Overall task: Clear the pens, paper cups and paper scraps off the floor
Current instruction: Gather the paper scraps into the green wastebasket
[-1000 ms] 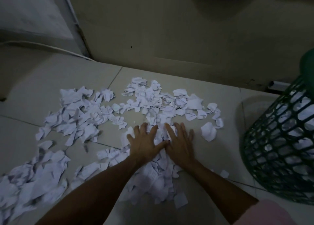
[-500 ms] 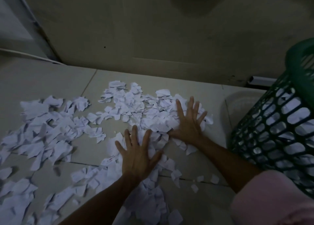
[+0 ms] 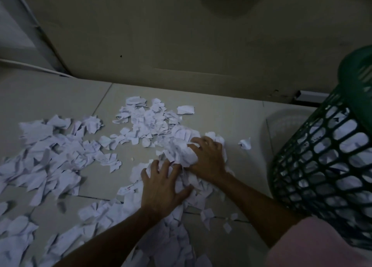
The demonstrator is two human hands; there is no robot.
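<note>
now that your right hand (image 3: 209, 160) has pulled back from its flat reach, fingers curled on a wad of paper scraps (image 3: 181, 152), left hand (image 3: 163, 186) splayed beside it, a handful is gathered; most litter the floor (image 3: 221, 121), green basket (image 3: 322, 166) near.

scraps (image 3: 145, 123): white | basket (image 3: 322, 166): dark green lattice | floor (image 3: 221, 113): pale grey tiles | sleeve (image 3: 322, 244): pink
</note>
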